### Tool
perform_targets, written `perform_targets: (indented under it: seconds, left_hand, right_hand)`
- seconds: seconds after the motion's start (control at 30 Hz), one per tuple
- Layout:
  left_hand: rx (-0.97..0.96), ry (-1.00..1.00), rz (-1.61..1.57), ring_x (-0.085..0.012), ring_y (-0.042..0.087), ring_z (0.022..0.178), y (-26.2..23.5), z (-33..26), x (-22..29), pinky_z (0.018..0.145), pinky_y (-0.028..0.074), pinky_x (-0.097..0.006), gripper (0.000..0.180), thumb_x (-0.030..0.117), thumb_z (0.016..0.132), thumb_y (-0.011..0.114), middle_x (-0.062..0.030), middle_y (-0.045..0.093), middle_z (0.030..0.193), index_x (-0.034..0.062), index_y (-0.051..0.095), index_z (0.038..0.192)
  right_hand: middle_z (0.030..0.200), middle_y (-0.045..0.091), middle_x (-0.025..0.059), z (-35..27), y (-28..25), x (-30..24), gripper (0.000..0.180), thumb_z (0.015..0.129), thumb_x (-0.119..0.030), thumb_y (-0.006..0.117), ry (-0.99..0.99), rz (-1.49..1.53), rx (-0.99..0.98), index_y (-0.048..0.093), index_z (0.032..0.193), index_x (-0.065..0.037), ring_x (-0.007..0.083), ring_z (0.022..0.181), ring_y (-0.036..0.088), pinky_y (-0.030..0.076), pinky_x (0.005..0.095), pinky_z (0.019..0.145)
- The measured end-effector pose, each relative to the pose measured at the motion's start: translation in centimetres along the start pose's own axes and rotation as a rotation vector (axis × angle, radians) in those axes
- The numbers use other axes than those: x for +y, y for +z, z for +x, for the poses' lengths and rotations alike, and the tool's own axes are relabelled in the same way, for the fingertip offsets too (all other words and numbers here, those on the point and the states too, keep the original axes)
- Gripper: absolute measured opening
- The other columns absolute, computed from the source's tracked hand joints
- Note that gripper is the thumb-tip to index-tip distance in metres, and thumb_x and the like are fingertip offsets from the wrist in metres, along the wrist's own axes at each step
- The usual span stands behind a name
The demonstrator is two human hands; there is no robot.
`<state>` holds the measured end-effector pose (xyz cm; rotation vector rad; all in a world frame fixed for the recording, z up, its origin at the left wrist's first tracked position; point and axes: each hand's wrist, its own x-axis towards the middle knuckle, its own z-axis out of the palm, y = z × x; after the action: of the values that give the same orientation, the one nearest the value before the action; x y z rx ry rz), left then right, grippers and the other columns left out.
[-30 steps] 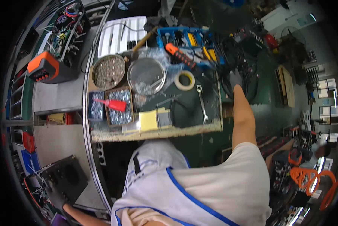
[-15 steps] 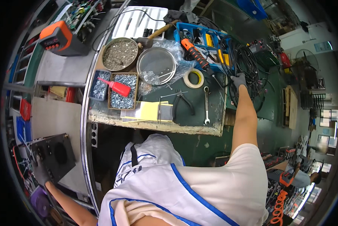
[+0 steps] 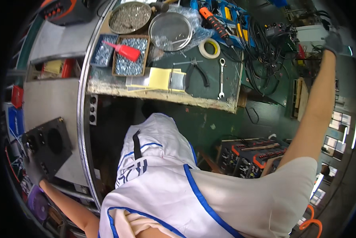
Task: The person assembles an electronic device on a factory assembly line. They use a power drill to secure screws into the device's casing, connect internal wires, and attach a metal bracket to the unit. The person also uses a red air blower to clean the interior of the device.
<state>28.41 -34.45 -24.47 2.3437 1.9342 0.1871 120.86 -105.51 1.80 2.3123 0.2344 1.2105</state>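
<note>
At the left, my left hand [image 3: 35, 169], in a grey glove, grips the edge of a black panel [image 3: 58, 156] with a large round opening and small fittings; its fingers are partly hidden. The panel sits tilted over a pale board on the conveyor. Far out to the right, my right hand [image 3: 333, 43], also gloved in grey, is raised at the end of a stretched arm. Dark strands that look like black cable [image 3: 323, 15] arch above its closed fingers, though blur hides the exact hold. A bundle of black cables [image 3: 257, 51] hangs beyond the bench's right side.
The worn bench [image 3: 166, 95] carries a box of screws [image 3: 130, 65], a red squeeze bottle [image 3: 127, 52], pliers [image 3: 196, 73], a wrench [image 3: 221, 79], tape [image 3: 209, 48] and an orange-black screwdriver [image 3: 215, 24]. Orange-black machines [image 3: 249, 156] stand at the lower right.
My right hand has left the cable bundle and swung outward to the far right, with dark strands now by it. My left hand stays on the panel. The view has tilted, shifting the bench upward.
</note>
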Motion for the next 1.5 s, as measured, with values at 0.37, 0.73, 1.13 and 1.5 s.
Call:
perform_targets:
  seconds: [0.37, 0.73, 1.13, 1.5]
  left_hand:
    - [-0.017, 0.1, -0.066, -0.0334, 0.051, 0.118, 1.1, 0.1, -3.2, 0.097, 0.036, -0.036, 0.07, 0.059, 0.088, 0.042, -0.0196, 0.054, 0.126, 0.003, 0.047, 0.13]
    - [0.061, 0.0, 0.029, -0.0378, 0.05, 0.117, -1.4, -4.2, -2.3, 0.093, 0.04, -0.043, 0.061, 0.05, 0.089, 0.045, -0.0212, 0.053, 0.126, 0.0078, 0.045, 0.133]
    - [0.145, -0.047, -0.048, -0.0375, 0.053, 0.112, -3.0, -7.5, -3.1, 0.09, 0.041, -0.041, 0.054, 0.044, 0.09, 0.049, -0.0229, 0.057, 0.12, -0.0001, 0.053, 0.122]
    - [0.585, 0.27, -0.39, -0.0345, 0.053, 0.095, -3.1, -10.4, -4.2, 0.082, 0.043, -0.041, 0.022, 0.018, 0.087, 0.057, -0.0168, 0.055, 0.1, 0.0013, 0.056, 0.101]
  right_hand:
    - [0.09, 0.062, 0.0128, 4.0, -17.2, 3.4, 0.037, 0.089, -0.036, 0.055, 0.126, 0.395, -0.147, 0.067, 0.105, -0.005, 0.0178, 0.079, 0.059, 0.045, 0.0351, 0.068]
    - [0.084, 0.067, 0.0229, -2.3, -30.2, -7.4, 0.041, 0.083, -0.034, 0.062, 0.591, 1.158, 0.434, 0.066, 0.085, 0.007, 0.0283, 0.069, 0.062, 0.047, 0.0399, 0.062]
    - [0.056, 0.032, -0.0041, 1.4, -36.5, -8.0, 0.025, 0.094, -0.019, 0.053, 0.116, 2.401, 0.024, 0.06, 0.104, 0.003, 0.0061, 0.045, 0.027, 0.023, 0.0228, 0.042]
    - [0.055, 0.021, -0.0061, -6.3, -50.4, -16.5, 0.026, 0.095, -0.016, 0.049, -0.408, 3.081, -0.463, 0.055, 0.105, 0.007, 0.0037, 0.043, 0.019, 0.02, 0.0204, 0.04]
